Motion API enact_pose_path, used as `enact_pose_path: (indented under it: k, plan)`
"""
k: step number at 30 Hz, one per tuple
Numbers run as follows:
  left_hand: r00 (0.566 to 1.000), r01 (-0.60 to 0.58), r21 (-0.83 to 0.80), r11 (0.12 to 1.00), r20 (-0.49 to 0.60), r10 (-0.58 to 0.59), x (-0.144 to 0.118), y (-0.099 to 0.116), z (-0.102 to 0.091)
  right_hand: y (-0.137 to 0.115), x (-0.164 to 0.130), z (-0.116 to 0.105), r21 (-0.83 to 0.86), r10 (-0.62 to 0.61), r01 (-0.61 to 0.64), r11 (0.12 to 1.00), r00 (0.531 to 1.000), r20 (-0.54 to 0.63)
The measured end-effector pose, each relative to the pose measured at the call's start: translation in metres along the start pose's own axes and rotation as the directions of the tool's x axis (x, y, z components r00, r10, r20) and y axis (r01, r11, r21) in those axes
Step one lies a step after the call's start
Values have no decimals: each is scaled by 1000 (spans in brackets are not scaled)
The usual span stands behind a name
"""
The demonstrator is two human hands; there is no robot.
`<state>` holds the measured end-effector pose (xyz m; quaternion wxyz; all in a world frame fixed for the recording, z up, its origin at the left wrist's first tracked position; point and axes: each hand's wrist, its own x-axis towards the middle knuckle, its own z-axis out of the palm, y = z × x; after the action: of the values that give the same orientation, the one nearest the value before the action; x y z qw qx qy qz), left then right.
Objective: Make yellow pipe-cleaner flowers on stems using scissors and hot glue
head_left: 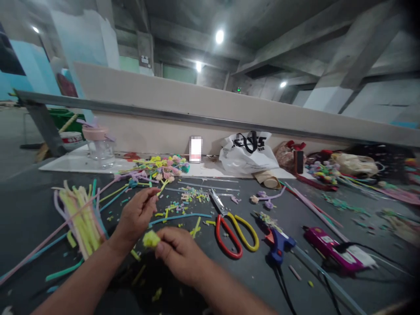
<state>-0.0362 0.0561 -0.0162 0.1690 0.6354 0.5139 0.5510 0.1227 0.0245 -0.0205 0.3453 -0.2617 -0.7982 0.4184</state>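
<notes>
Grey tabletop (39,205) is strewn with pipe-cleaner scraps. Red-and-yellow scissors (231,227) are laid just right of the hands. A yellow fuzzy piece (151,239) is pinched by the right hand (179,253) (fingers closed on it), while the left hand (136,216) is curled nearly shut just above it on a thin stem (162,187).

My left hand (136,216) is stretched forward, wrist bent, thumb and fingertips pinched together at its far end. My right hand (179,253) sits nearer me, curled loosely, thumb pressed to the forefinger. Both forearms come in from the bottom edge, converging.
</notes>
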Motion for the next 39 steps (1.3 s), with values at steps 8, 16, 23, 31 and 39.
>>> enact_pose_path:
  k: [8, 16, 23, 31, 39]
  plan:
    - [965, -261, 208, 943, 20, 263, 4, -10, 3, -3, 2, -4, -172, -36, 41, 984, 999, 32]
    - [993, -51, 86, 995, 108, 41, 2, 4, 7, 11, 9, -8, 150, 191, -178, 973, 978, -78]
    - [949, 206, -135, 969, 268, -165, 1, 12, 16, 15, 11, -10, 391, 277, -203, 898, 950, -141]
    - [833, 457, -522, 720, 535, -141, -1, 20, 13, 16, 12, -9, 700, 358, -159, 696, 922, -147]
    - [777, 524, -566, 637, 623, -86, -5, 16, 13, 16, 11, -8, 731, 313, -138, 668, 944, -107]
